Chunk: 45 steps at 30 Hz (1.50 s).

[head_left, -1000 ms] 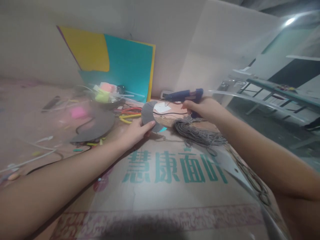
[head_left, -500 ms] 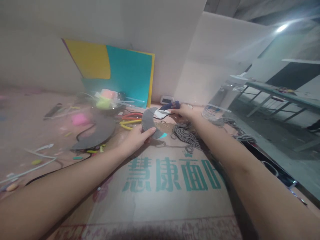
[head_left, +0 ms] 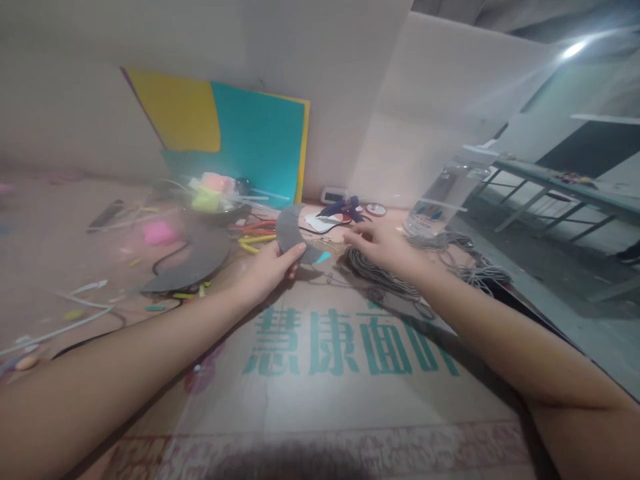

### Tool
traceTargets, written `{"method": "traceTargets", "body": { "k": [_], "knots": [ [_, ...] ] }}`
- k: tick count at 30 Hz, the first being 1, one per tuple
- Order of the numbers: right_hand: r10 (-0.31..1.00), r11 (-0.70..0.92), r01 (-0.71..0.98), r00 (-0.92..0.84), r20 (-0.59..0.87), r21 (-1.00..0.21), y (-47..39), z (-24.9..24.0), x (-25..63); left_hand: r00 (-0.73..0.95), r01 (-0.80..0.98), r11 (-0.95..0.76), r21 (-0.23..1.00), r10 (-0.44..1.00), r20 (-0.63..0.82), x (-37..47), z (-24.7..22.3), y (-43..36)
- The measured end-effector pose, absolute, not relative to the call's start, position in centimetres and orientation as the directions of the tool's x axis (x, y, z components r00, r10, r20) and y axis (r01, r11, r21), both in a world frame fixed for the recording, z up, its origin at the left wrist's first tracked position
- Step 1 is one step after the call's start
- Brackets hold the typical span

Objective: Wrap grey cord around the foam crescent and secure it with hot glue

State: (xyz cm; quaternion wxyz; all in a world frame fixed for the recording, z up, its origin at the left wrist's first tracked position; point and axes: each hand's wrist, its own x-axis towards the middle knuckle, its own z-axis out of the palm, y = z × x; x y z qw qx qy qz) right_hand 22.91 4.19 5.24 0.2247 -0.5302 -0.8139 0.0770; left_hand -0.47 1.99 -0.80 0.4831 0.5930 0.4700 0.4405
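Note:
My left hand (head_left: 273, 268) grips a grey crescent-shaped piece (head_left: 289, 230), its thumb on the lower part. A small turquoise piece (head_left: 324, 257) shows at the crescent's lower tip. Above the bundle of grey cord (head_left: 383, 272), my right hand (head_left: 367, 241) is loosely curled with its fingers a little apart, and nothing can be seen in it. Behind the hands, a dark blue glue gun (head_left: 345, 209) rests by a white piece (head_left: 321, 222). Yellow-handled (head_left: 249, 243) and red-handled (head_left: 260, 228) tools lie behind my left hand.
A larger grey curved piece (head_left: 193, 263), a pink lump (head_left: 160, 232) and scraps lie at the left. Turquoise and yellow sheets (head_left: 260, 143) lean on the wall. A clear plastic jar (head_left: 440, 200) stands at the right, and a printed sheet (head_left: 320, 407) covers the front.
My right hand has let go of the glue gun and moved down, nearer to me. The crescent in my left hand has shifted slightly up and left in the view.

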Motion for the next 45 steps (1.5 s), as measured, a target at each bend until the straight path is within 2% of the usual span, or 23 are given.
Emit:
{"method": "traceTargets", "body": {
  "k": [2,4,9,12,15,19,21,24,26,27,29,31,33,35,38,40,43,45],
  "knots": [
    [0.861,0.508,0.753,-0.433,0.265,-0.419,2.2,4.6,21.8,0.161,0.062,-0.051,0.997,0.986,0.041,-0.5,-0.8,2.0],
    [0.859,0.510,0.727,-0.455,0.234,-0.459,1.0,3.6,21.0,0.165,0.035,-0.027,0.999,0.986,0.021,-0.6,-1.0,2.1],
    [0.890,0.416,0.628,-0.430,0.152,-0.657,0.4,1.4,20.2,0.179,0.150,-0.091,0.984,0.982,0.063,-1.0,-1.5,2.5],
    [0.907,0.371,0.607,-0.399,0.134,-0.703,0.4,0.7,20.2,0.181,0.202,-0.116,0.972,0.980,0.079,-1.0,-1.4,2.4],
    [0.887,0.445,0.629,-0.408,0.218,-0.637,0.3,0.2,20.4,0.181,0.207,-0.117,0.971,0.980,0.079,-0.9,-1.2,2.2],
    [0.786,0.616,0.605,-0.513,0.345,-0.505,-0.1,-0.2,20.7,0.176,0.185,-0.084,0.979,0.983,0.051,-0.8,-1.2,2.1],
    [0.730,0.681,0.582,-0.584,0.355,-0.444,-0.6,-0.2,20.7,0.166,0.208,-0.099,0.973,0.984,0.065,-0.9,-1.2,2.1],
    [0.629,0.778,0.567,-0.695,0.348,-0.272,-1.4,0.0,20.8,0.156,0.249,-0.140,0.958,0.982,0.103,-0.9,-1.1,2.2],
    [0.624,0.778,0.599,-0.705,0.336,-0.187,-1.8,0.4,20.8,0.154,0.250,-0.135,0.959,0.983,0.098,-1.0,-0.9,2.2],
    [0.651,0.755,0.627,-0.682,0.335,-0.191,-1.8,0.6,20.8,0.154,0.242,-0.124,0.962,0.984,0.088,-1.0,-0.9,2.1],
    [0.742,0.668,0.673,-0.575,0.344,-0.317,-1.6,1.0,20.7,0.169,0.220,-0.109,0.969,0.983,0.072,-1.0,-0.9,2.1],
    [0.847,0.529,0.634,-0.432,0.309,-0.564,-1.0,1.1,20.6,0.180,0.200,-0.105,0.974,0.981,0.069,-1.1,-0.9,2.0],
    [0.923,0.341,0.479,-0.335,0.191,-0.809,-0.5,1.0,20.3,0.182,0.213,-0.105,0.971,0.981,0.066,-1.1,-0.8,1.9],
    [0.940,0.169,0.291,-0.336,0.065,-0.942,-0.1,0.7,19.9,0.178,0.268,-0.107,0.957,0.982,0.060,-1.2,-0.7,1.7],
    [0.918,0.045,0.121,-0.397,-0.007,-0.992,-0.1,0.2,19.5,0.163,0.382,-0.122,0.916,0.985,0.063,-1.2,-0.5,1.5],
    [0.912,0.037,0.119,-0.410,-0.015,-0.992,-0.3,0.1,19.4,0.148,0.417,-0.135,0.899,0.986,0.079,-1.3,-0.5,1.5],
    [0.929,0.150,0.284,-0.368,0.037,-0.947,-0.4,0.1,19.7,0.153,0.413,-0.149,0.899,0.984,0.092,-1.2,-0.6,1.6],
    [0.924,0.315,0.430,-0.343,0.170,-0.846,-0.2,0.2,20.1,0.174,0.400,-0.150,0.904,0.981,0.086,-1.0,-0.5,1.6]
  ]
}}
